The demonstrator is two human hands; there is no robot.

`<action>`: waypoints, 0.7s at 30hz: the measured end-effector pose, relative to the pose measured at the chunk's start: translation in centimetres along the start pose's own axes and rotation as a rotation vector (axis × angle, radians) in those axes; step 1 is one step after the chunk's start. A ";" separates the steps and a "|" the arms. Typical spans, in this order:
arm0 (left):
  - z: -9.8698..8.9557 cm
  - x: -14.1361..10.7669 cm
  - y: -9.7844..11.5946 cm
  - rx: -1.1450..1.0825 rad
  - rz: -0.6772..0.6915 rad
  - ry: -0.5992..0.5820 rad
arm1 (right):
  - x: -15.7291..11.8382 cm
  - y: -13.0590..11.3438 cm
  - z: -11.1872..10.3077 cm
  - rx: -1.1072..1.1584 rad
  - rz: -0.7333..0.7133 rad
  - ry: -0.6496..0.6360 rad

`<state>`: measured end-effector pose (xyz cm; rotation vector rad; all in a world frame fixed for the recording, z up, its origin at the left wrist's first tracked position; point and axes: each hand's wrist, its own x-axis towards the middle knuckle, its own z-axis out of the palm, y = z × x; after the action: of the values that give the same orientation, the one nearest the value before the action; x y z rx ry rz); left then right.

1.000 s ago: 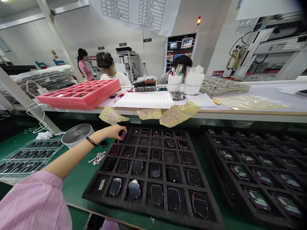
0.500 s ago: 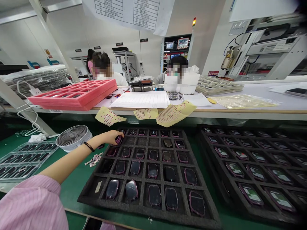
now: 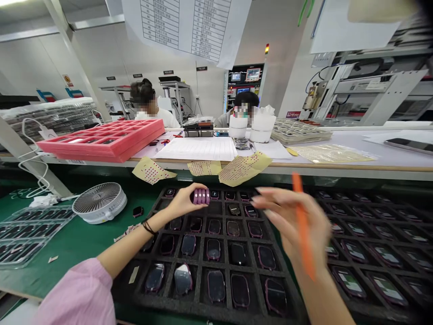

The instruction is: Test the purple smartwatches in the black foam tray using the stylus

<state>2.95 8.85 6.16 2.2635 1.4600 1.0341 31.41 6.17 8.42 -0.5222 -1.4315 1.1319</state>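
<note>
My left hand [image 3: 184,201] grips a smartwatch body with a purple rim [image 3: 200,196] between fingers and thumb, just above the top rows of a black foam tray [image 3: 203,313]. The tray's cells hold several dark watch bodies. My right hand [image 3: 292,221], blurred by motion, is shut around an orange plastic stick [image 3: 303,223] above the tray's right edge. A second black foam tray [image 3: 379,307] lies to the right, holding several watch bodies with green-and-white film on their screens.
A desk fan [image 3: 99,202], a clear plastic tray of dark parts [image 3: 34,237] and a small black part [image 3: 137,211] lie on the green mat. Above, a bench carries a pink foam tray [image 3: 101,146], yellow label sheets [image 3: 152,170] and paper forms. Two co-workers sit beyond.
My left hand has lifted the watch body from the tray and moved right. My right hand, holding the orange stick, has come into view. The whole view has shifted slightly.
</note>
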 end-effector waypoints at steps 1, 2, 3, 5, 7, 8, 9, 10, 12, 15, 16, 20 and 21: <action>1.2 0.4 0.7 -0.036 0.037 0.019 | 1.1 1.1 0.4 0.004 0.039 0.018; 2.3 0.6 1.2 -0.067 0.069 0.036 | 2.3 2.4 0.7 0.011 0.094 0.015; 3.3 0.7 1.6 -0.097 0.096 0.052 | 3.3 3.8 0.9 0.015 0.183 -0.014; 4.9 0.7 2.1 -0.142 0.144 0.069 | 4.6 6.5 1.0 0.045 0.402 -0.125; 6.0 0.2 2.2 -0.158 0.176 0.055 | 4.9 8.3 0.9 0.135 0.553 -0.273; 6.4 0.0 2.1 -0.154 0.187 0.043 | 4.7 8.9 0.8 0.177 0.597 -0.342; 6.7 -0.3 2.0 -0.143 0.196 0.029 | 4.4 9.2 0.8 0.206 0.624 -0.397; 6.9 -0.6 1.9 -0.128 0.201 0.014 | 4.1 9.3 0.7 0.221 0.639 -0.436; 7.3 -0.9 1.8 -0.095 0.205 -0.017 | 3.5 9.3 0.7 0.216 0.661 -0.470; 7.8 -0.9 1.6 -0.068 0.203 -0.066 | 3.3 9.5 0.7 0.189 0.688 -0.446; 7.9 -0.8 1.6 -0.070 0.205 -0.079 | 3.3 9.7 0.7 0.180 0.693 -0.426; 8.3 -0.5 1.5 -0.110 0.215 -0.122 | 3.2 10.5 0.9 0.137 0.670 -0.348; 8.2 -0.4 1.5 -0.120 0.218 -0.126 | 3.1 10.6 0.9 0.134 0.652 -0.332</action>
<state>9.47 9.12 0.90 2.3912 1.0913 0.9880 26.83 13.04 1.07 -0.7609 -1.4904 1.8910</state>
